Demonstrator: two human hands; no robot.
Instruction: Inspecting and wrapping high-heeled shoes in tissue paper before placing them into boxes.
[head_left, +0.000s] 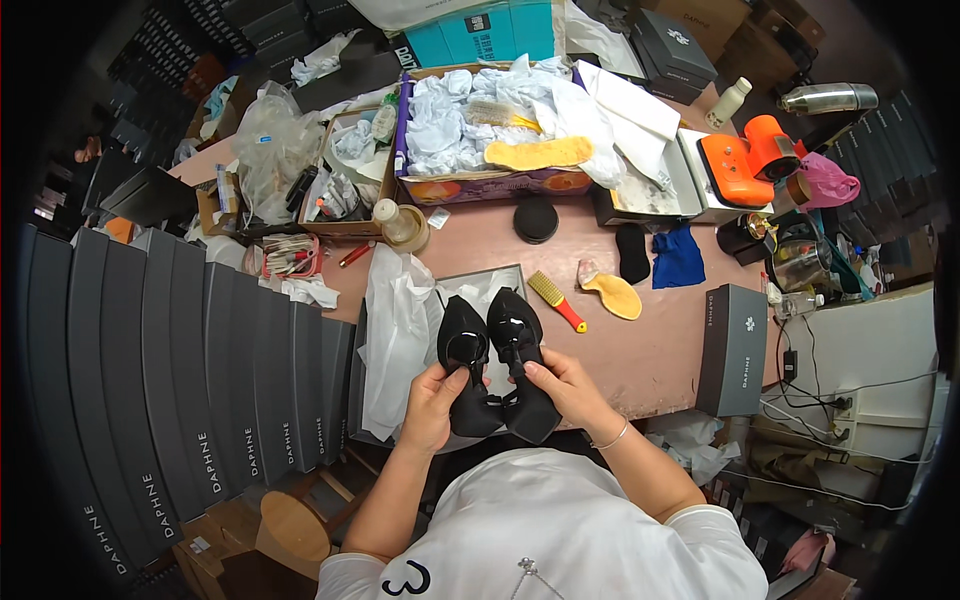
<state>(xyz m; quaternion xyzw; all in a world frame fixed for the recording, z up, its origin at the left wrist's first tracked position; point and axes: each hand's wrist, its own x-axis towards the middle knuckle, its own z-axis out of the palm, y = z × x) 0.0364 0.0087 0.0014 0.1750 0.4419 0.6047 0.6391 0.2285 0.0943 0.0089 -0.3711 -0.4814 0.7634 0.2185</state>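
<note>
- The left hand (432,405) has its fingers (432,378) closed on the left one of two glossy black pointed-toe shoes (464,335), thumb on the near side of it.
- The right hand (572,392), a thin bracelet (613,436) at its wrist, grips the other shoe in the same manner, its fingers around the middle part.
- Both shoes are held side by side close to the person's body, toes pointing away, above the near edge of an open grey shoe box (518,275) lined with white tissue paper (393,335).
- Just right of that box, on the pinkish desk (640,365), lies a brush (556,300) with yellowish bristles and a red-and-yellow handle.
- Right of the brush is a yellow insole-shaped pad (614,297); beyond it, a black cloth piece (633,253) and a blue cloth (679,257) lie next to each other.
- A round black object (536,220) sits beyond the brush, in front of a printed carton (500,188) heaped with crumpled pale paper (450,115); another yellow pad (540,153) rests on top.
- A closed dark grey shoe box (732,350) stands at the desk's right edge.
- To the person's left, dark grey shoe boxes (190,380) form a long row.
</note>
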